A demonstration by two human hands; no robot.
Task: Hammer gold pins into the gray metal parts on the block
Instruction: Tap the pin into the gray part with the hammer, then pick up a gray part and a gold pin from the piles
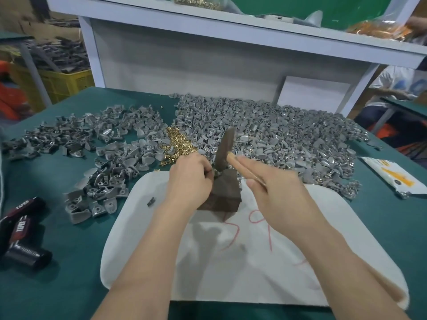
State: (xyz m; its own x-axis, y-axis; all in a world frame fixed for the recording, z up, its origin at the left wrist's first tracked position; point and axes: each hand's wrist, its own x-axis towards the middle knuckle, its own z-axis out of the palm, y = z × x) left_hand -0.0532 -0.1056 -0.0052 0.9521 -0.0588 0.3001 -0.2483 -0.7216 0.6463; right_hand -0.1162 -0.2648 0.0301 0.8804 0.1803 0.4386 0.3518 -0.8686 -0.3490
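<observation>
Gold pins [179,144] lie heaped on the desk [69,262] just behind the left hand [189,174], which pinches a gray metal part [216,173] atop the dark block [223,192]; the hammer [225,148] tilts just above it; the right hand [275,192] grips its wooden handle; a skewed blow could bend the pin or catch the pinching fingers.

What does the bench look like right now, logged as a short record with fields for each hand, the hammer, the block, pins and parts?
left hand: fingers pinch a small gray part on top of the block
right hand: grips the hammer by its handle
hammer: head blurred, just above the block's top
block: dark, stands on the white board
gold pins: loose pile behind the left hand
parts piles: gray, spread left and right of the pins
</observation>
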